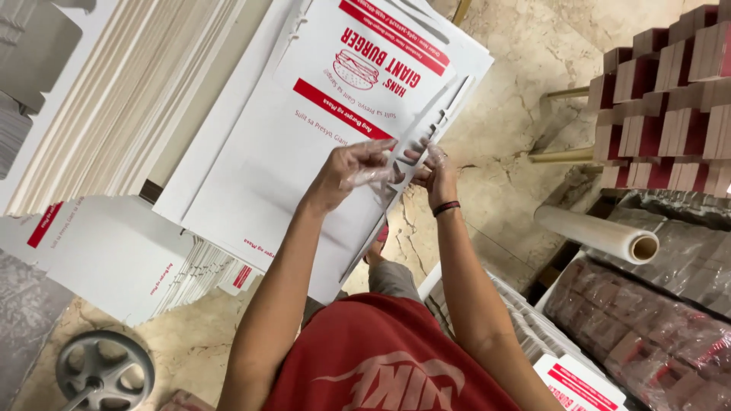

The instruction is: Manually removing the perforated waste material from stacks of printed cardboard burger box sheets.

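White carton blank point(304, 160) pinched at slotted edge by left hand point(346, 176) and right hand point(435, 176); best kept flat, fingers clear of tabs.

Red sleeveless shirt point(381, 358) with a pale swoosh shape and big letters on the chest, bare arms, thin clear plastic gloves on the left hand point(352, 173) and right hand point(434, 171), dark band point(446, 207) with a bit of red around the right wrist, grey shorts point(392, 278)
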